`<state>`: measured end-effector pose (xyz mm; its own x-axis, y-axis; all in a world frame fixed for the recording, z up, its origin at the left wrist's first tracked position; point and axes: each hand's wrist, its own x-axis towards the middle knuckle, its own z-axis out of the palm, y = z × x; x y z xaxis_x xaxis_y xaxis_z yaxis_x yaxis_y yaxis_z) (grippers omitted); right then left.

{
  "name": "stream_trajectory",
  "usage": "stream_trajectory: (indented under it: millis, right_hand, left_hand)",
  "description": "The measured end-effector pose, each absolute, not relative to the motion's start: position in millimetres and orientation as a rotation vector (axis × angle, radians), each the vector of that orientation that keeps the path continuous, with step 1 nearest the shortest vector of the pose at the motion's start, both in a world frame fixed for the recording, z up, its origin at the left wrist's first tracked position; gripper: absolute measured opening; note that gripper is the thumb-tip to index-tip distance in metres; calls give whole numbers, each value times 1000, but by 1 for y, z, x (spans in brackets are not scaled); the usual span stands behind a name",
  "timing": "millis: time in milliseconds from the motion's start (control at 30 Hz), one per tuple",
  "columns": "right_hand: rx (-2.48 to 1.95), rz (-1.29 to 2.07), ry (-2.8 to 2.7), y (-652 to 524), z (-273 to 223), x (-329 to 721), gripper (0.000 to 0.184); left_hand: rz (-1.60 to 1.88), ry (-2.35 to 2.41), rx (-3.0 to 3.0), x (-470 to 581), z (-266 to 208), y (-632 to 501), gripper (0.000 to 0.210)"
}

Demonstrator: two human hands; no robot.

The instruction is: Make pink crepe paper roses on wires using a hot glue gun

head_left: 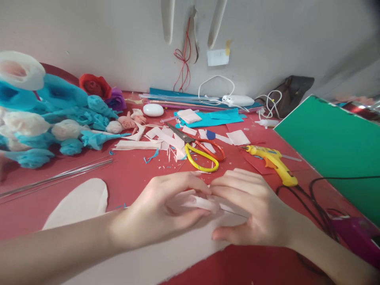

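Observation:
In the middle foreground my left hand [169,202] is closed around a small pale pink paper roll [203,203], with thumb below and fingers above. A thin wire [233,213] runs from the roll towards my right palm. The fingers of my right hand [249,202] curl over the roll's right end, touching it beside my left fingertips. Its thumb sits lower, apart from the roll. Beneath both hands lies a large pale pink sheet [154,249]. Scissors [198,152] with yellow and orange handles lie just beyond my hands.
Blue and white paper flowers [71,130] crowd the left, near metal rods [74,171]. A yellow glue gun [274,160] with a black cord lies right, beside a green board [335,146]. Paper scraps [166,138] and blue paper [216,118] lie on the red table [127,186].

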<state>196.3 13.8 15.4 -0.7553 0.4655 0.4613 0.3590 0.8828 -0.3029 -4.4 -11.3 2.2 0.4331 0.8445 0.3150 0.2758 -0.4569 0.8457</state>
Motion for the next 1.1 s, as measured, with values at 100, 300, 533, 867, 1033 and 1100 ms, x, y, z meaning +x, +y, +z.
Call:
stream_trajectory:
  millis: [100, 300, 533, 867, 1033, 1100]
  right_hand:
    - [-712, 648, -2445, 10, 19, 196, 37]
    - [-1084, 1457, -2158, 6, 28, 196, 30]
    - [-1034, 1773, -1973, 6, 32, 195, 20]
    - [-927, 2028, -1854, 10, 31, 195, 9]
    - [-988, 2201, -1703, 10, 29, 194, 10]
    - [-986, 2262, -1692, 10, 29, 196, 9]
  left_hand:
    - [1006, 837, 2085, -9, 6, -9, 20]
    - [972, 526, 2405, -22, 11, -9, 37]
    - [1063, 806, 2181, -13, 17, -37, 35]
    - [1159, 656, 2215, -12, 13, -33, 42]
    - [1010, 585, 2258, -17, 17, -28, 53]
    - [902, 545, 2279, -20, 21, -27, 58]
